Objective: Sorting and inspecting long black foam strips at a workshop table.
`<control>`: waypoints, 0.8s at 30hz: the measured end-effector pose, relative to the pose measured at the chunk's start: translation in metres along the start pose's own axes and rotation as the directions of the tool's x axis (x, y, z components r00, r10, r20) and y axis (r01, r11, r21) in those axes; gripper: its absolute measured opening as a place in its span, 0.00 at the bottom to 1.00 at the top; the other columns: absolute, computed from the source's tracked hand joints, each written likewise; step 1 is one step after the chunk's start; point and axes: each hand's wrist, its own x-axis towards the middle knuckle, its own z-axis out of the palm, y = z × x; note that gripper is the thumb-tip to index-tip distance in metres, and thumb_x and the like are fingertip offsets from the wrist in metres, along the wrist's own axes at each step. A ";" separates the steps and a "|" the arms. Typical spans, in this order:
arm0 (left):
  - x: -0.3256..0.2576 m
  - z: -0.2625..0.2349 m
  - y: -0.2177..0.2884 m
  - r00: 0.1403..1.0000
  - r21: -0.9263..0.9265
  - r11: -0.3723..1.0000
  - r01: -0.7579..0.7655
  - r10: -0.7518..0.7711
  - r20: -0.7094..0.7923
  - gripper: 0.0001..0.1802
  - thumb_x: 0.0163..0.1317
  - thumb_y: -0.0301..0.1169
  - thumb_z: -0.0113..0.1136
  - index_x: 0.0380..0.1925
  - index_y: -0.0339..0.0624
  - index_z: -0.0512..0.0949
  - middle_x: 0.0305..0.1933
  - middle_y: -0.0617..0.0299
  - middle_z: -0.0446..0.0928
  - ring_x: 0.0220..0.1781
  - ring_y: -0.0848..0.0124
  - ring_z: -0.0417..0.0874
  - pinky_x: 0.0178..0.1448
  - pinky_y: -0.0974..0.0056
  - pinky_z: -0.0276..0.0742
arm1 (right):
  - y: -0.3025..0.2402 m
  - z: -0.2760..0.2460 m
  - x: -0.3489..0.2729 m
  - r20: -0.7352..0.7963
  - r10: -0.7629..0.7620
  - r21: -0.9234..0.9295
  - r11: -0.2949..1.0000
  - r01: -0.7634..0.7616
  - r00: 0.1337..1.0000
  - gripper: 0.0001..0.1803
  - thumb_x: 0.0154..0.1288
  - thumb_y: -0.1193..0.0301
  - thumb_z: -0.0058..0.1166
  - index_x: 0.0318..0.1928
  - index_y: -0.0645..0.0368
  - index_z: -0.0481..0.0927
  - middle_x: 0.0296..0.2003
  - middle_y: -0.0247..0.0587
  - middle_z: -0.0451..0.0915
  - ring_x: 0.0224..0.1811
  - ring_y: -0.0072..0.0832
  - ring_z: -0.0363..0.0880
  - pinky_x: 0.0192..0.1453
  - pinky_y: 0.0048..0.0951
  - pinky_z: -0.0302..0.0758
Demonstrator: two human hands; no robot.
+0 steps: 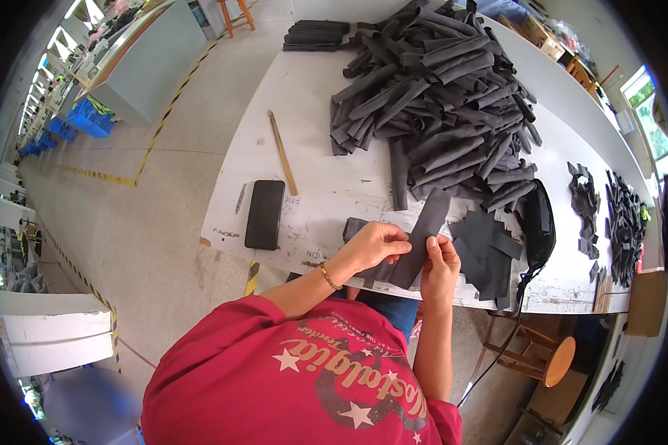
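Between my two hands a dark grey fabric strip (430, 215) is held up at a slant over the table's near edge. My left hand (378, 245) is closed in a pinch at the strip's left edge. On the other edge, my right hand (441, 265) grips it with the thumb on top. Below my left fingers lies more dark fabric (355, 227), partly hidden by the hand. Flat dark fabric pieces (486, 248) overlap just right of my right hand. Beyond the hands rises a big heap of curled dark strips (453, 104).
On the white table (304, 126) lie a black phone (265, 214) and a wooden stick (282, 152). A neat stack of dark strips (315, 35) sits at the far left corner. A black device (538, 226) with a cord stands right; a wooden stool (559, 362) is below.
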 end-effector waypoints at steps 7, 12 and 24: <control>-0.002 0.008 0.010 0.997 -0.216 0.976 0.008 0.007 0.072 0.12 0.66 0.33 0.61 0.34 0.32 0.81 0.26 0.64 0.78 0.26 0.77 0.76 0.33 0.71 0.72 | -0.006 0.011 -0.005 -0.057 -0.035 0.099 0.994 0.041 0.998 0.03 0.69 0.74 0.55 0.40 0.59 0.78 0.35 0.29 0.81 0.35 0.14 0.76 0.40 0.16 0.71; -0.003 0.005 0.001 0.999 -0.034 0.999 0.011 -0.009 0.037 0.15 0.67 0.37 0.59 0.28 0.36 0.80 0.23 0.70 0.73 0.25 0.81 0.71 0.31 0.73 0.67 | 0.004 0.002 -0.003 -0.108 -0.081 0.094 0.991 0.091 0.991 0.02 0.70 0.74 0.54 0.41 0.58 0.78 0.36 0.29 0.80 0.38 0.14 0.76 0.43 0.17 0.72; -0.021 0.003 0.001 0.982 -0.113 0.988 0.105 -0.085 0.166 0.16 0.70 0.32 0.53 0.47 0.26 0.75 0.38 0.55 0.81 0.30 0.71 0.83 0.38 0.68 0.82 | 0.005 0.010 -0.008 -0.222 -0.183 -0.046 0.983 0.177 0.958 0.06 0.69 0.70 0.58 0.40 0.58 0.75 0.31 0.26 0.75 0.31 0.12 0.70 0.35 0.16 0.68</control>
